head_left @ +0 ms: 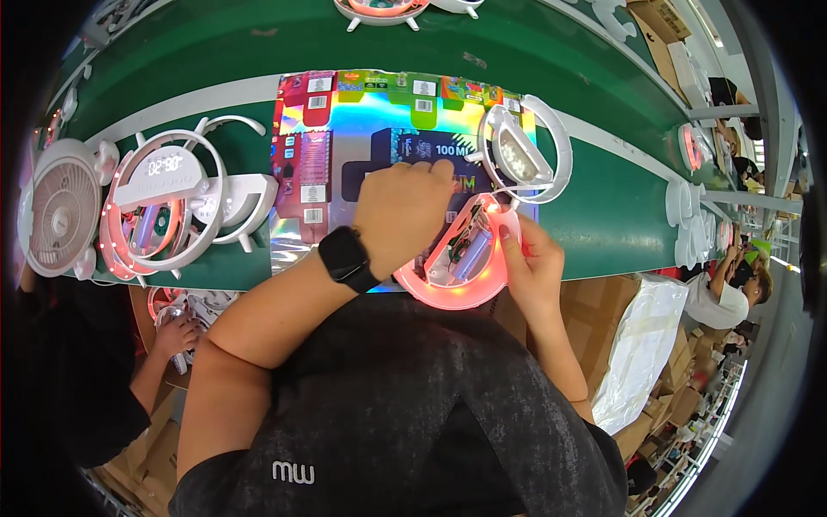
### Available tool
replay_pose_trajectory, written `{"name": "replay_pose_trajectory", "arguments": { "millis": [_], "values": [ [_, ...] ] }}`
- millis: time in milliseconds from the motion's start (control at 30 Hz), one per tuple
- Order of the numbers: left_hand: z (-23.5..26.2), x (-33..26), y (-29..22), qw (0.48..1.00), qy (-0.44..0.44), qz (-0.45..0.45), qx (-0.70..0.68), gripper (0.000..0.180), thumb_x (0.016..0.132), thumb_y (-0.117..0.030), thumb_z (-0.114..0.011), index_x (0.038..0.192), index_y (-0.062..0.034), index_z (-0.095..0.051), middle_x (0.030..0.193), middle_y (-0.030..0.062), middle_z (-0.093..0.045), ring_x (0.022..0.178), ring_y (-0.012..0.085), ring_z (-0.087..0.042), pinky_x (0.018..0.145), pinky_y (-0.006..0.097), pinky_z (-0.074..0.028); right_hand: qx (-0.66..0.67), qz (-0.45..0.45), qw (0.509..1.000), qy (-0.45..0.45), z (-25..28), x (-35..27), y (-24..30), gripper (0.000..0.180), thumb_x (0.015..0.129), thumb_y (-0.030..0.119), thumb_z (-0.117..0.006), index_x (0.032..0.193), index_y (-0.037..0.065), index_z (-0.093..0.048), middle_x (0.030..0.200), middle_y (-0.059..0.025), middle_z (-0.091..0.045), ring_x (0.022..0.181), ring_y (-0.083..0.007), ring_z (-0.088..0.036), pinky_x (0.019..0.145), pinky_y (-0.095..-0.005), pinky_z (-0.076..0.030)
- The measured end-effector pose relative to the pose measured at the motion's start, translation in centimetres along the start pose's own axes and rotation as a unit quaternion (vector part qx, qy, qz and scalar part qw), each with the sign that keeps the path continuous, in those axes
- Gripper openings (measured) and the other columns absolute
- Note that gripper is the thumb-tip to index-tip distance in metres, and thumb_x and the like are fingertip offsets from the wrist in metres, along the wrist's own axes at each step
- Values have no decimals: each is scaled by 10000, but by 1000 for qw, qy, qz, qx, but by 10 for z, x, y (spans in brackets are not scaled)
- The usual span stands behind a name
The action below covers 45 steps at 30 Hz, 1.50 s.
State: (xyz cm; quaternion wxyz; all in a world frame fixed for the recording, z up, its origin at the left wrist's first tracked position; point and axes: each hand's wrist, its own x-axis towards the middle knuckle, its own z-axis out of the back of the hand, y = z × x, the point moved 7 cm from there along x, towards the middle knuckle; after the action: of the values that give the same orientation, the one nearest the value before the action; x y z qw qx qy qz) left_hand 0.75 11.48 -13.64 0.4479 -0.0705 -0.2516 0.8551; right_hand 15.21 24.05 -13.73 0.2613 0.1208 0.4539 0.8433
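Leftmost, well left of the left fingers: ring-shaped clock lamp (159, 183), white moulded plastic, smooth. Nearer them, a glossy iridescent printed packaging sheet (301, 181). Left hand (403, 211): fingers curled above the housing; cannot tell whether they pinch anything. Lower right of these fingers, horseshoe-shaped lamp housing (469, 297), translucent shell glowing red-pink; open cavity shows a purple cylindrical cell (472, 258) and loose wiring (465, 242). Right hand (536, 258): grasping the housing's right rim, thumb on the near face. Judged light, stiff, rather slick; wiring likely fragile, so best held by the outer curve. Just above the right fingers: white ring frame (563, 146), rigid-looking.
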Motion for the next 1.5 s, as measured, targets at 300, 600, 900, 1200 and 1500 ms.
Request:
{"name": "replay_pose_trajectory", "arguments": {
  "millis": [300,600,900,1200,1500],
  "values": [
    [5,-7,5,994,-61,-37,-82,146,891,-143,-621,997,-44,-600,783,122,-670,735,316,-659,610,423,-515,-5,33,999,-7,-3,1,-1,277,933,16,-616,1204,-37,-634,1097,-126,-693,988,-157,-651,875,-276,-498],
    [-10,8,-20,993,49,-55,88,383,827,-104,-603,1189,14,-557,944,118,-607,838,297,-647,645,372,-555,-67,101,992,-45,-3,0,-2,340,836,-2,-643,1176,-20,-637,1058,-177,-650,904,-323,-665,794,-349,-525],
    [14,-1,-19,996,-64,-66,3,501,925,-277,-611,1333,-9,-499,1298,183,-537,1131,335,-575,916,439,-495,-58,160,980,-99,19,5,3,268,988,77,-548,1216,-38,-628,1127,-169,-644,992,-264,-638,862,-331,-497],
    [-2,-22,-17,996,-84,-39,5,568,872,-258,-640,1359,-3,-497,1454,202,-435,1404,382,-342,1120,547,-300,-136,318,937,-46,-18,-17,54,700,890,465,-632,1391,-1,-484,1454,-236,-437,1357,-445,-387,1132,-577,-227],
    [-10,-15,-23,999,-13,-29,26,474,882,-212,-514,1303,3,-529,1144,174,-572,1114,353,-565,1119,608,-234,-304,290,904,74,-52,-21,50,997,727,653,-701,1437,8,-429,1490,-247,-403,1394,-454,-353,1123,-642,-181]
  ]
}}
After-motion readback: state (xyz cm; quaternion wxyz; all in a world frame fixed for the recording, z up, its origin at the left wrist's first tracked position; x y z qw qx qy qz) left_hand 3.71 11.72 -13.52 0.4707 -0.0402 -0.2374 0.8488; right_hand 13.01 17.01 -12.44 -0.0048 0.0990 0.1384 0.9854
